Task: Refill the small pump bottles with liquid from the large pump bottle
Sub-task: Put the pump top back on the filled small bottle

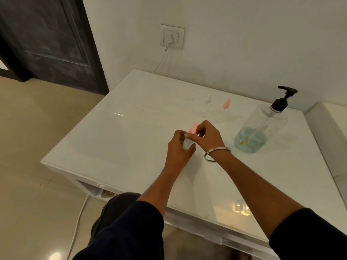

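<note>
Small clear bottle (185, 144) with pink pump (193, 127), body gripped in left hand (178, 149), right hand (207, 136) pinching the pump, bottle mostly hidden by fingers, contents unreadable

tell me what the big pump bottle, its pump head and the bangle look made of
Large pump bottle: clear, glossy plastic by the look; the blue liquid at the bottom and the dip tube show through its wall.
Pump head: opaque black, probably moulded plastic with a dull sheen.
Bangle on the right wrist: polished silver-coloured metal, likely steel, with bright highlights.
</note>
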